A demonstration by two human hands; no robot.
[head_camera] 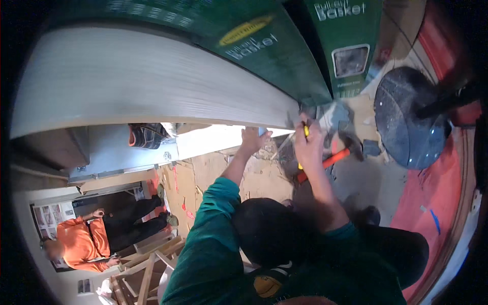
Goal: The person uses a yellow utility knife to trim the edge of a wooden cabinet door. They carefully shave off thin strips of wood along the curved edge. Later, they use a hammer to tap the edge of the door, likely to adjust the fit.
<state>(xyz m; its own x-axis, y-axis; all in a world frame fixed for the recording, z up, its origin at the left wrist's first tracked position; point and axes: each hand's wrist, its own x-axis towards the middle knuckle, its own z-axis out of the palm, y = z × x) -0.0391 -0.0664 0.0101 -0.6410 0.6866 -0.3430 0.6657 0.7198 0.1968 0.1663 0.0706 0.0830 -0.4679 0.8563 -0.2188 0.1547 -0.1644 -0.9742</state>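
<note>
A long white wood-grain panel (164, 76) spans the view in front of me. My left hand (252, 140) is at the panel's lower edge, with thumb and fingers apart. Whether it grips the edge or the pale bluish thing beside the thumb, I cannot tell. Near the panel's right end, my right hand (309, 139) is closed around a hand tool with a yellow part (306, 130); its working end is hidden and blurred. Below that hand, a hammer with an orange handle (336, 157) lies on the floor, partly behind my forearm.
Green printed cartons (263, 49) stand behind the panel. At right is a round black base (408, 118) with a post. A shoe (146, 135) rests on a pale surface at left. A person in orange (85, 240) stands beyond, near wooden framing (146, 274). Cardboard (213, 171) covers the floor.
</note>
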